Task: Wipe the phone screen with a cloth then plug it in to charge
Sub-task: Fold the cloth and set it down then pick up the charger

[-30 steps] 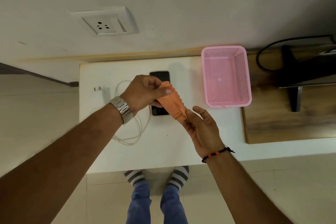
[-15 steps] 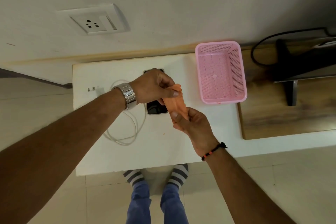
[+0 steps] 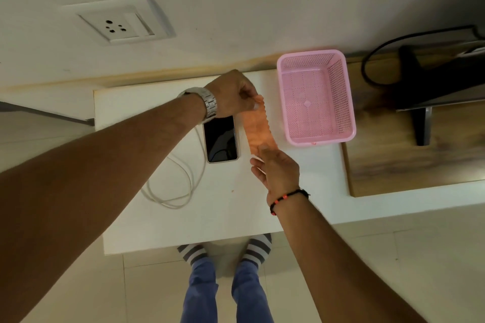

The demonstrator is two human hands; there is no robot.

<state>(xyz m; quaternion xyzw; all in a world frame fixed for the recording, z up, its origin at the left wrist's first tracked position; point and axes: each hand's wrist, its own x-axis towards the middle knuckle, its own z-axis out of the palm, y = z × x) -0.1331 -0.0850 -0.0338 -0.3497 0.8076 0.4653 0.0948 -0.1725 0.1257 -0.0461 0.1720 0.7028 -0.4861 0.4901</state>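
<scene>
An orange cloth [image 3: 258, 128] is stretched in the air between my two hands, just right of the phone. My left hand [image 3: 232, 96] pinches its far end, and my right hand [image 3: 275, 168] holds its near end between thumb and fingers. The black phone [image 3: 221, 139] lies screen up on the white table [image 3: 223, 207], its top end hidden under my left wrist. A white charging cable [image 3: 174, 186] coils to the left of the phone; its plug is hidden behind my left forearm. A white wall socket [image 3: 119, 25] sits on the wall above the table.
An empty pink plastic basket [image 3: 343, 102] stands on the table right of the cloth. Beyond it a wooden surface [image 3: 409, 162] carries a dark monitor stand [image 3: 422, 126] and a black cable [image 3: 372, 60]. My feet in striped socks show below the table's near edge.
My hands have pulled the cloth out lengthwise and shifted it right, off the phone. The left hand moved up and away; the phone screen is uncovered now.
</scene>
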